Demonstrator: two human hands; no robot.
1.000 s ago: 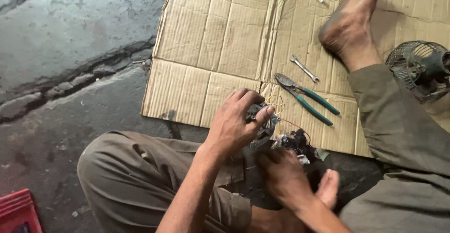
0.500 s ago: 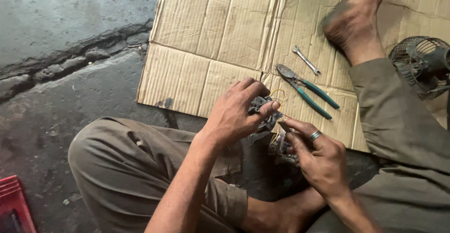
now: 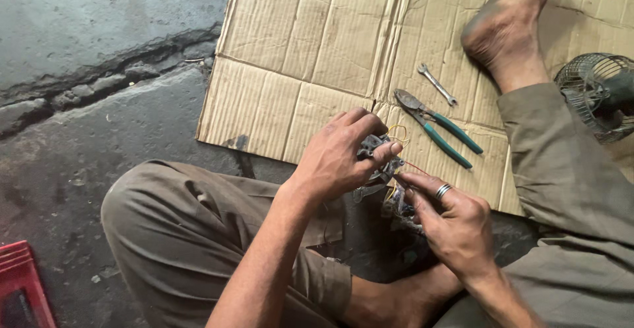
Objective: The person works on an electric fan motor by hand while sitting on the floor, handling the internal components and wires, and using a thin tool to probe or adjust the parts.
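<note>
Cardboard sheet (image 3: 317, 57) tan-brown, ribbed corrugation lines, darker fold creases. Pliers (image 3: 436, 129) dull grey metal head, teal-green handles. Small wrench (image 3: 437, 84) silver. Metal part (image 3: 378, 160) dark grey-black, with thin yellow and red wires. Ring (image 3: 442, 191) on right hand (image 3: 452, 226) silver. Trousers (image 3: 178, 235) olive-khaki, plain. Floor (image 3: 86, 57) mottled grey concrete, dark crack. Crate (image 3: 23, 295) red. Fan guard (image 3: 598, 94) dark grey wire mesh.
</note>
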